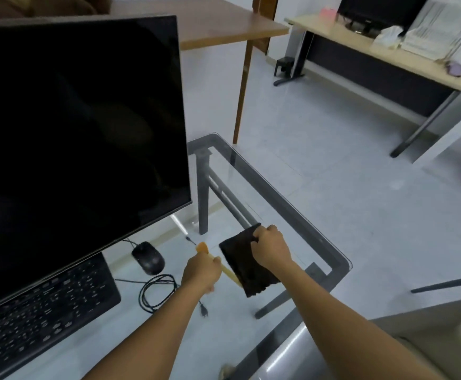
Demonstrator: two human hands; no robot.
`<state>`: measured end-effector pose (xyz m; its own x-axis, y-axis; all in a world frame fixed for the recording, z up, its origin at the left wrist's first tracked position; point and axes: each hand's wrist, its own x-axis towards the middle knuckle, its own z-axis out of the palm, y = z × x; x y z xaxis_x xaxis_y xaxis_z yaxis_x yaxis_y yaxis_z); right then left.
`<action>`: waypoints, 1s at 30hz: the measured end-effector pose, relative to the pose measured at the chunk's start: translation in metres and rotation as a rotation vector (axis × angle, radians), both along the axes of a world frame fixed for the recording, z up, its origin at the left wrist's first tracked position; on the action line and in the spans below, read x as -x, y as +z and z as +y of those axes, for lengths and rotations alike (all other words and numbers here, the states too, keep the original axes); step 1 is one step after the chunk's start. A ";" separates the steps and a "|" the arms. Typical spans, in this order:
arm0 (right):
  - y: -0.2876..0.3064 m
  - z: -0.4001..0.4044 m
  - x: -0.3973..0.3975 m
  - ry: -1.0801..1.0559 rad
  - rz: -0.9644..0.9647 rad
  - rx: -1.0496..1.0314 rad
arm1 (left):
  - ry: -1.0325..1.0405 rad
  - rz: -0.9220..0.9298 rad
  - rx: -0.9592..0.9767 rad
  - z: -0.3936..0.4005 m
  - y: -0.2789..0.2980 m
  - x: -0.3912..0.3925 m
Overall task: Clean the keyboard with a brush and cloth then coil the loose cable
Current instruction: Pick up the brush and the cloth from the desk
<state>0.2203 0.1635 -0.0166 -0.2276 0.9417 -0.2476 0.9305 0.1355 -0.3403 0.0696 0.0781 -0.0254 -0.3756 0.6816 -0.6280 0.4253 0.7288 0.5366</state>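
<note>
The left hand [200, 272] is gripping a yellow-handled brush [225, 269] over the glass table [333, 259]. The right hand [270, 246] is pinching a dark folded cloth [241, 266], beside the coiled black cable [156, 293].

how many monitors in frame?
2. A large black flat-screen monitor stands on the glass desk at left, above the black keyboard. A smaller black monitor sits on the beige desk at top right, cut off by the frame edge.
</note>
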 end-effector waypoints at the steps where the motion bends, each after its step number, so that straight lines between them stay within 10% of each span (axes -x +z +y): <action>1: -0.003 0.005 -0.007 -0.004 -0.040 0.000 | 0.041 -0.032 0.017 0.006 -0.002 -0.006; 16: -0.020 0.047 -0.022 -0.099 0.121 0.388 | 0.093 0.090 0.023 0.031 -0.009 -0.021; 30: 0.173 0.068 -0.028 0.096 0.210 -0.164 | -0.011 -0.058 -0.447 0.063 0.153 -0.028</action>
